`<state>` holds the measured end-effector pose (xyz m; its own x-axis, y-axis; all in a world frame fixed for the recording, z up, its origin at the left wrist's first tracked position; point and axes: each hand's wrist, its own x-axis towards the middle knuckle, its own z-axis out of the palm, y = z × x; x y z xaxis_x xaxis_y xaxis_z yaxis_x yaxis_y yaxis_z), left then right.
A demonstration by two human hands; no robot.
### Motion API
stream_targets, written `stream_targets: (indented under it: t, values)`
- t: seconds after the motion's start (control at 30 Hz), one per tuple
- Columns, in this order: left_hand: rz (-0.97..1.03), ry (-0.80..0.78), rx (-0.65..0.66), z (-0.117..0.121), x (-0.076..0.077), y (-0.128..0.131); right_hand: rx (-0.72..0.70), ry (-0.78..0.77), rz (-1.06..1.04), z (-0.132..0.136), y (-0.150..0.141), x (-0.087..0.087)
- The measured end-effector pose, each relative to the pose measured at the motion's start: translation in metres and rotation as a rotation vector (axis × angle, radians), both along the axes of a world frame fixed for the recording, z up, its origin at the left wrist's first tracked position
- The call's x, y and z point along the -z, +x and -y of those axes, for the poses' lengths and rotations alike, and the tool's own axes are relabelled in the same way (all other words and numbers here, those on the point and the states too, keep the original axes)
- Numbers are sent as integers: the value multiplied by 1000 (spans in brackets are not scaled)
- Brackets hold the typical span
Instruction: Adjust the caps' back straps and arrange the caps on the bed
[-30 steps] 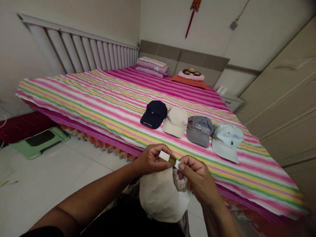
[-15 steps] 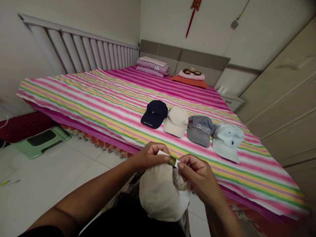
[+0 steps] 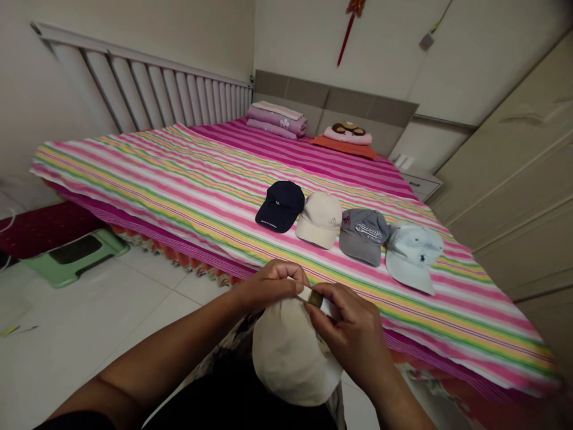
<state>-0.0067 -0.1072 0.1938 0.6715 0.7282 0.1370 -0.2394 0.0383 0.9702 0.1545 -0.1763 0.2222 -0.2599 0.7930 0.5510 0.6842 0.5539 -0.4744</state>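
A cream baseball cap [image 3: 286, 352] rests over my lap, its back strap [image 3: 305, 293] stretched between my two hands. My left hand [image 3: 274, 283] is closed, pinching the strap's left part between thumb and fingers. From the other side, my right hand [image 3: 356, 322] grips the strap around its brass-coloured buckle [image 3: 316, 298], which shows between the fingertips. My right hand covers part of the cap's rear opening. On the bed beyond lie a navy cap [image 3: 281, 206], a beige cap [image 3: 319, 220], a grey cap [image 3: 363, 236] and a pale blue cap [image 3: 412, 257] in a row.
A striped sheet [image 3: 156, 179] covers the bed in front of me. Folded purple bedding [image 3: 276, 121] and a pink-and-orange stack [image 3: 345, 140] lie by the headboard [image 3: 358, 107]. A green stool [image 3: 74, 260] stands on the left floor; a wardrobe [image 3: 523, 179] rises on the right.
My right hand has moved left along the strap, and its fingers now close around the buckle. The buckle sits slightly further right, with more white strap showing beside my left hand.
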Motion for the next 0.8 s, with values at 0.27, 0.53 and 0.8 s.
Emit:
stream_targets:
  t: [0.27, 0.53, 0.8]
  values:
    - [58, -101, -4, -1, 5, -1, 9, -93, -38, 1, 0, -2]
    - [148, -237, -71, -10, 3, -5, -194, -894, -670, -15, 23, 2]
    - [69, -132, -22, -13, 2, -14, -205, -1068, -852, -20, 33, 10]
